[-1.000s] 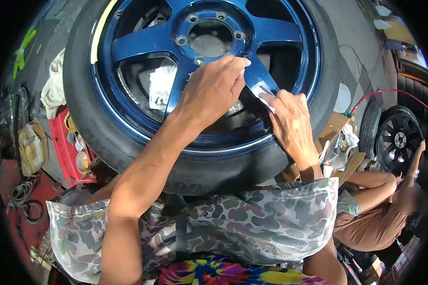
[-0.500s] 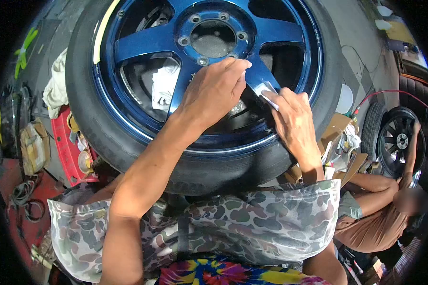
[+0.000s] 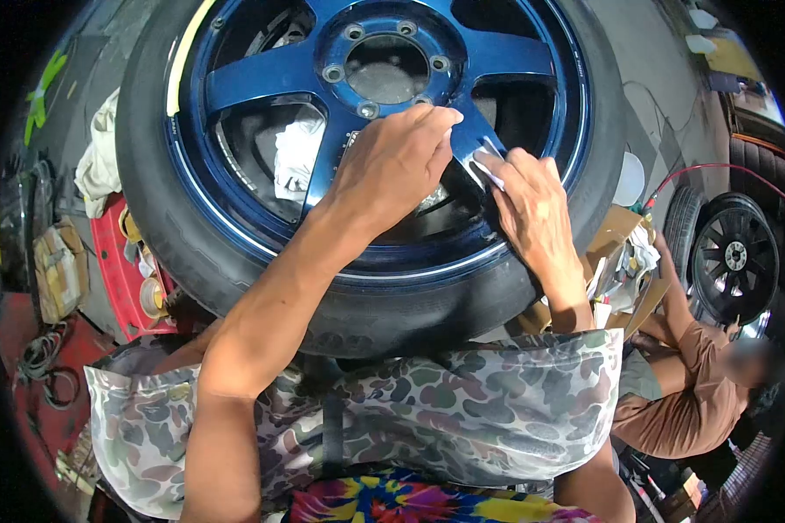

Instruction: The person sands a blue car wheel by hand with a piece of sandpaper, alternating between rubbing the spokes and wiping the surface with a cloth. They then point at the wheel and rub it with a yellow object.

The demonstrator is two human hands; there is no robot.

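A blue spoked wheel [image 3: 262, 77] with a black tire [image 3: 410, 314] lies in front of me. My left hand [image 3: 399, 161] is closed on the wheel at the lower edge of its hub, fingers curled together; the fingertips are partly hidden. On the lower right spoke, my right hand [image 3: 534, 196] pinches a thin white folded sheet [image 3: 490, 166] and presses it to the blue surface. Behind the spokes at left, a white cloth [image 3: 298, 152] shows through the opening. A pale yellow strip [image 3: 186, 61] runs along the rim's upper left edge.
A red tray [image 3: 118, 270] with tape rolls stands at left beside a light cloth [image 3: 98, 161]. At right are a cardboard box [image 3: 615, 231] with papers, a red hose [image 3: 715, 167], and a seated person [image 3: 685, 392] near a black wheel [image 3: 734, 257].
My right hand has slid slightly up and left along the spoke with the white sheet. My left hand stays put. The other person's arm has moved from the black wheel toward the box.
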